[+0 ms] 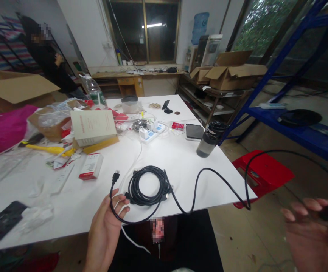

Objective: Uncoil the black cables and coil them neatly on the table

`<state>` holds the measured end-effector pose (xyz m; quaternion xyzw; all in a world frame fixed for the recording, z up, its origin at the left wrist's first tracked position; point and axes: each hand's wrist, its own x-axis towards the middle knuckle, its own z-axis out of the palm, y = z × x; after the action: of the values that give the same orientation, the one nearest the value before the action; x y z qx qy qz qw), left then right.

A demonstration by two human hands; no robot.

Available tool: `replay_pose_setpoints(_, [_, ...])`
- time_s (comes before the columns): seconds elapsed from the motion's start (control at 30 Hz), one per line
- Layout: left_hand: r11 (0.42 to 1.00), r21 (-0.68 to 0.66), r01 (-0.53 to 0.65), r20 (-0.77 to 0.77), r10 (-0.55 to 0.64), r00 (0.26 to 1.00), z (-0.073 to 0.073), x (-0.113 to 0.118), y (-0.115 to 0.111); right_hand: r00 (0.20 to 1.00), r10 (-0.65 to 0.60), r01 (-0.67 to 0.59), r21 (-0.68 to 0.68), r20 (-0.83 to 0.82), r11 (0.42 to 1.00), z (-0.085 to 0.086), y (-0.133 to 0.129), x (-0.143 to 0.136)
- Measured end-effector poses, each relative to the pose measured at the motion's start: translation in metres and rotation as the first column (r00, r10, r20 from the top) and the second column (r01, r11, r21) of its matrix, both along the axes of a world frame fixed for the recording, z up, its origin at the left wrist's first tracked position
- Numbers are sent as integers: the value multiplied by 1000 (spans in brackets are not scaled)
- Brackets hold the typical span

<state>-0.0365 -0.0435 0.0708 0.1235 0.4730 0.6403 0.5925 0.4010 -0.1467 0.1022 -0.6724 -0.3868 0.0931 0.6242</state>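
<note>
A black HDMI cable (195,181) lies partly in a round coil (164,181) at the table's front edge. One end rises on the left, its plug (115,176) pointing up. My left hand (108,217) has its fingers loosely curled with that stretch of cable across them, just left of the coil. From the coil a long wavy length runs right, past the table edge, to my right hand (313,230). There the fingers and thumb pinch the dark far end, partly blurred at the frame's edge.
The white table (158,155) carries a power strip (152,132), a dark bottle (209,139), a red-and-white box (91,166), a booklet (94,126) and a phone-like black slab (3,223). A red stool (266,170) and blue rack (302,121) stand right. Another person (47,56) stands back left.
</note>
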Motion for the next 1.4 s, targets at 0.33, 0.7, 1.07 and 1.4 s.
replay_pose_setpoints(0.33, [933,-101,346,277,-308,910,-21,36,-10,286,940,-956,16,-187,294,12,24,-178])
replay_pose_setpoints(0.7, [886,90,454,454,-443,773,22,52,-11,441,897,-843,-365,-45,396,0,27,-159])
replay_pose_setpoints(1.07, [823,385,418,452,-563,692,21,61,0,631,775,-759,-220,-16,613,-18,26,-158])
replay_pose_setpoints(1.4, [929,268,254,528,-363,768,-4,54,13,529,631,-761,13,-568,649,-54,54,-219])
